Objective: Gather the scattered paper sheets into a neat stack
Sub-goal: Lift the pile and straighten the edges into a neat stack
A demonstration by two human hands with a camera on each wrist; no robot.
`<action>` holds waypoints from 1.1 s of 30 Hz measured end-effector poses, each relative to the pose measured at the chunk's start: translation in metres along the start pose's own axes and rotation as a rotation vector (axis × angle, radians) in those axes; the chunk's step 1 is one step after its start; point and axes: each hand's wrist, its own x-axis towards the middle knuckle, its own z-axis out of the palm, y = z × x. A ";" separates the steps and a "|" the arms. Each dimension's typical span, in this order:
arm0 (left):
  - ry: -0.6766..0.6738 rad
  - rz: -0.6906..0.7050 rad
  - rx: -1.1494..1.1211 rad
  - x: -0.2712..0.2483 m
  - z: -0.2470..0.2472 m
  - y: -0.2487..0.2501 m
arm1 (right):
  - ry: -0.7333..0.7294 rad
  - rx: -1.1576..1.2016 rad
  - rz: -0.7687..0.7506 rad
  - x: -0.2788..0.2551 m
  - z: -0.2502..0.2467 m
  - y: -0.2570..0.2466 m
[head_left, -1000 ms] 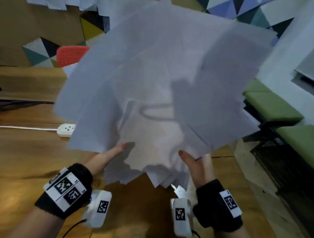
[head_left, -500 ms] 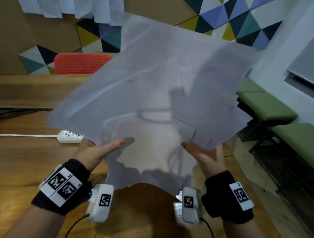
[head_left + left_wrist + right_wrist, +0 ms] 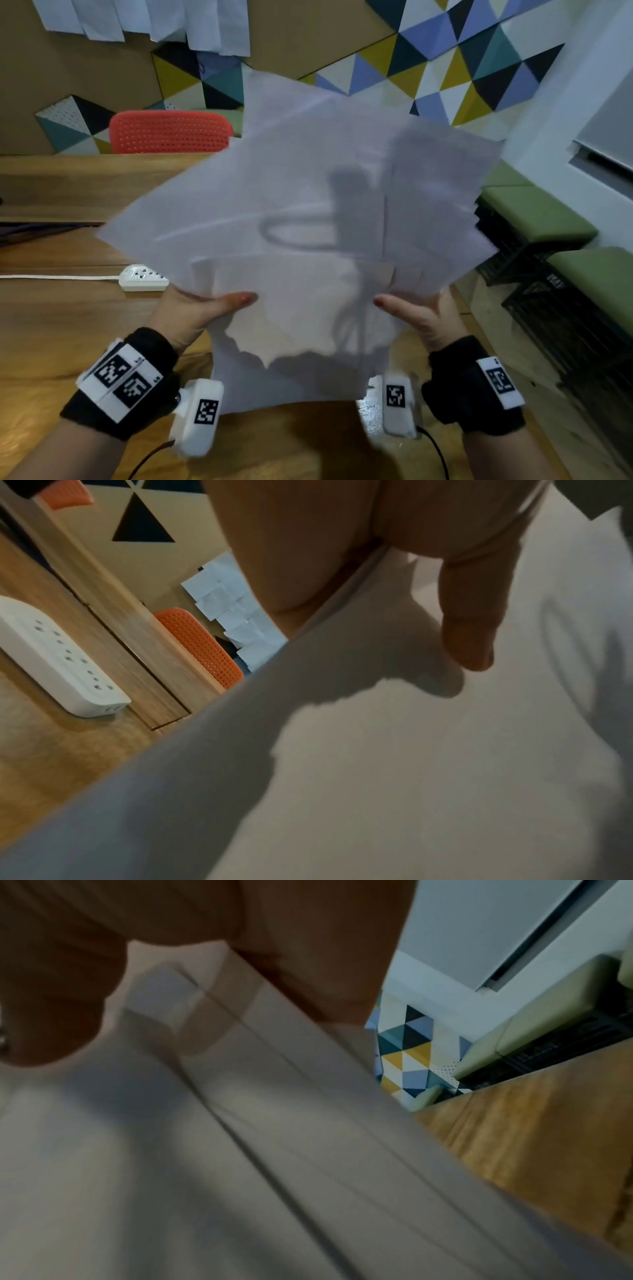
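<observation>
A loose, fanned bunch of white paper sheets (image 3: 301, 212) is held up in the air above the wooden table (image 3: 51, 325), its edges uneven. My left hand (image 3: 205, 308) pinches its lower left side, thumb on top, the other fingers hidden beneath. My right hand (image 3: 411, 315) pinches the lower right side the same way. In the left wrist view the thumb (image 3: 469, 631) presses on the paper sheets (image 3: 377, 750). The right wrist view shows several staggered sheet edges (image 3: 274, 1123) under my right hand (image 3: 68, 993).
A white power strip (image 3: 144, 277) with its cord lies on the table at the left. A red chair back (image 3: 171, 132) stands behind the table. Green-cushioned benches (image 3: 534, 219) line the right wall. More white sheets (image 3: 147, 20) hang on the back wall.
The bunch has dropped lower and tilted flatter, with the hands moving a little farther apart along its lower edge. Both hands keep their hold.
</observation>
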 end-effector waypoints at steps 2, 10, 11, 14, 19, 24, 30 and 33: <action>0.062 0.028 0.077 -0.004 0.011 -0.001 | 0.001 -0.026 0.005 -0.004 0.005 0.014; 0.299 0.039 0.126 -0.001 0.028 0.010 | 0.273 -0.092 -0.111 0.011 0.022 0.000; 0.293 0.075 0.114 -0.001 0.032 0.017 | 0.283 -0.100 -0.146 0.012 0.026 -0.007; 0.266 0.192 0.100 -0.004 0.042 0.027 | 0.281 -0.125 -0.236 0.008 0.037 -0.018; 0.245 -0.059 0.154 -0.019 0.025 0.007 | 0.191 -0.118 0.088 -0.018 0.031 0.034; 0.117 -0.106 0.031 -0.016 0.014 -0.008 | 0.236 -0.108 0.138 -0.029 0.033 0.048; 0.086 -0.008 0.021 -0.012 0.002 0.002 | 0.172 0.149 0.044 -0.025 0.026 0.032; 0.050 -0.002 0.075 -0.011 0.003 0.007 | 0.133 0.128 0.071 -0.026 0.022 0.039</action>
